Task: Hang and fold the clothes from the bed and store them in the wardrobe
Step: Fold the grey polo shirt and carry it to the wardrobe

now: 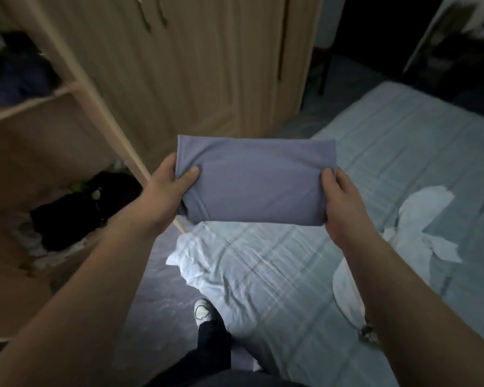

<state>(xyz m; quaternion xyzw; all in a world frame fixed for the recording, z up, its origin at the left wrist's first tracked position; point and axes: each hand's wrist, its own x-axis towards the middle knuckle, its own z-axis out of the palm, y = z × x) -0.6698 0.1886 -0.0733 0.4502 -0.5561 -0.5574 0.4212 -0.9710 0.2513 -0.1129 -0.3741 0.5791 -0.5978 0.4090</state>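
Note:
A folded blue-grey shirt (256,180) is held flat in the air between the bed and the wardrobe. My left hand (169,188) grips its left edge, thumb on top. My right hand (344,199) grips its right edge the same way. The bed (389,152) with a pale checked sheet lies below and to the right. A white garment (419,219) lies crumpled on the sheet at the right. The wooden wardrobe (179,65) stands ahead, its left section open with shelves (31,104).
Dark clothes (76,210) sit piled on a lower wardrobe shelf, and more dark items (17,74) on the shelf above. The open door's edge (101,107) slants down toward my left hand. My foot in a white shoe (204,310) stands on the grey floor by the bed.

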